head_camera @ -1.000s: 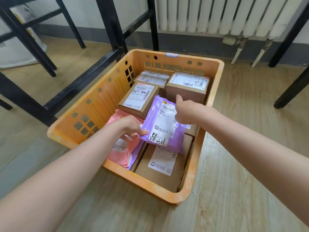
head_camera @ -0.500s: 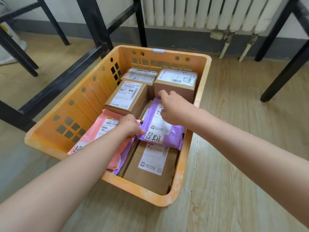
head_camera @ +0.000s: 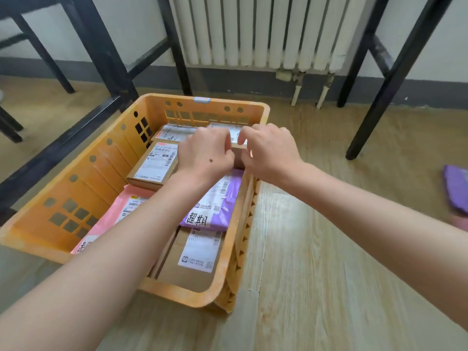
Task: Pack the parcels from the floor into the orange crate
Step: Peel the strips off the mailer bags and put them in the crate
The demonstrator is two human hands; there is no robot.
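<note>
Wooden flooring carries the orange crate. Both hands, left hand and right hand, curl around a brown box at the crate's far right corner. A purple parcel lies well right of the crate, nearer the right hand.

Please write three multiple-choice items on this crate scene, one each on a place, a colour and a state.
1. Where does the purple mailer with handwriting lie?
A. on the floor
B. in the orange crate
C. on the radiator

2. What colour is the mailer at the crate's near left?
A. pink
B. green
C. black

3. What are the left hand and right hand doing?
A. resting on the floor
B. gripping the crate's rim
C. closing on a cardboard box

Answers: B, it lies between the crate's walls; A, its film is pink; C, fingers curl around the box.
</note>
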